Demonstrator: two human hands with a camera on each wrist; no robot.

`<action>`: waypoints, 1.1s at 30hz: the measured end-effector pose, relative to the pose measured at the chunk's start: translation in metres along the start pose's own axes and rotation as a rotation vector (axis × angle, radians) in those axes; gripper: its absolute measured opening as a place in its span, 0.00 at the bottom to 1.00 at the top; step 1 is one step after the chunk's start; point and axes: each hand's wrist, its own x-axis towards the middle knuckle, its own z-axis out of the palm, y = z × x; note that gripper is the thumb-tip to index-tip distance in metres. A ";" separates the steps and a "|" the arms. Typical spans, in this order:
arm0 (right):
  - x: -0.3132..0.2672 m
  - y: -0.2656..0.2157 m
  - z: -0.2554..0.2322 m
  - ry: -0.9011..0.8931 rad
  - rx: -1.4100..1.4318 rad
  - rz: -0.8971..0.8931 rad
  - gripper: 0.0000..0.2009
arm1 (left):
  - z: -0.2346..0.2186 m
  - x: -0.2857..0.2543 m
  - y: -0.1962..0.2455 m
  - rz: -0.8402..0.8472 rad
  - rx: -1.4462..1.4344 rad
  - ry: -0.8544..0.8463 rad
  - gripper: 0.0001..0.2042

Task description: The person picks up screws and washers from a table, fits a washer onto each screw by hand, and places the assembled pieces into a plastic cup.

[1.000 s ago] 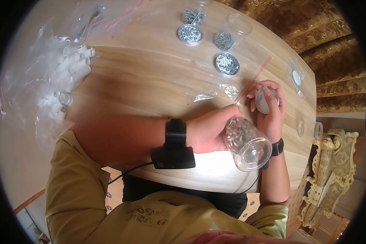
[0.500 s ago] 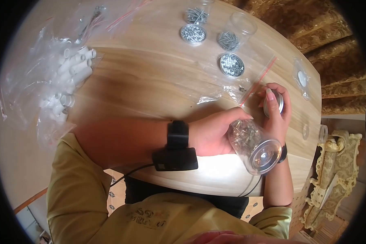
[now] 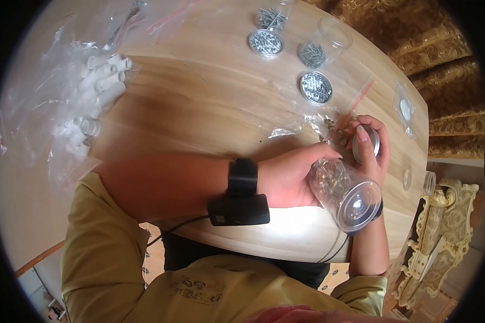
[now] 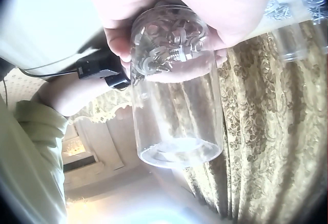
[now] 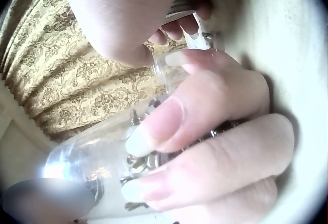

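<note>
My left hand (image 3: 286,176) grips a clear plastic jar (image 4: 177,101) near its mouth. The jar tilts so its round base points back toward my body and its mouth faces down at the table. Small metal screws with fittings (image 4: 177,42) are bunched toward the mouth end. In the right wrist view, the left fingers (image 5: 220,162) curl around the jar. My right hand (image 3: 374,166) holds a round silver lid (image 3: 372,144) between thumb and fingers, just beyond the jar. Several small metal pieces (image 3: 329,127) lie by the mouth on a clear zip bag (image 3: 313,125).
Farther back are two clear jars of screws (image 3: 312,55), each beside a silver-rimmed lid (image 3: 316,88) full of small metal parts. Plastic bags with white tube pieces (image 3: 110,86) lie at the left. A small bag with a white disc (image 3: 404,109) is near the right edge.
Several metal pieces have appeared on the zip bag by the jar's mouth. The right hand has turned the lid more edge-on. The left hand keeps its hold on the tilted jar.
</note>
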 end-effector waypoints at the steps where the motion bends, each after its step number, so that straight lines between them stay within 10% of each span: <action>1: 0.000 -0.001 0.001 -0.002 -0.025 0.000 0.11 | 0.000 0.000 0.000 0.010 0.003 0.000 0.13; 33: -0.001 -0.008 0.003 -0.042 -0.050 0.032 0.14 | -0.008 0.007 0.000 -0.023 -0.022 -0.089 0.18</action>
